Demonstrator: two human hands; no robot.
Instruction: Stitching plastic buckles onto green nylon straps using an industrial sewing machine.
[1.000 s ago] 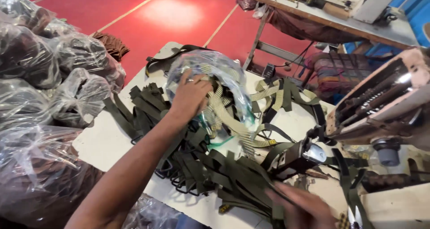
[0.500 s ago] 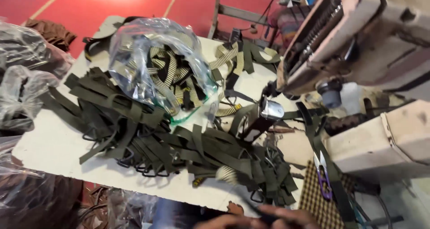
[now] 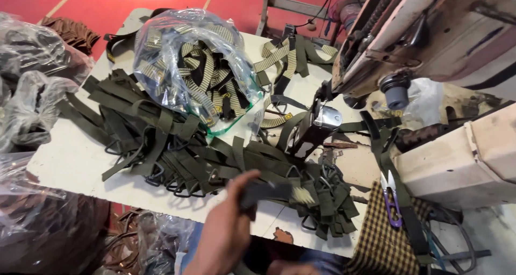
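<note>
left hand [image 3: 226, 229] – grip closed on dark strap [image 3: 266, 190] (blurred) | right hand unseen

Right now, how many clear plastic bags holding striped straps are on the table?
1: the bag lies at the table's far side, above the green strap pile. Other bags sit off the table at left, contents unclear.

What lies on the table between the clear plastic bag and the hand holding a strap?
In the head view, a heap of olive webbing straps with dark metal rings fills the stretch between the plastic bag and the hand.
</note>
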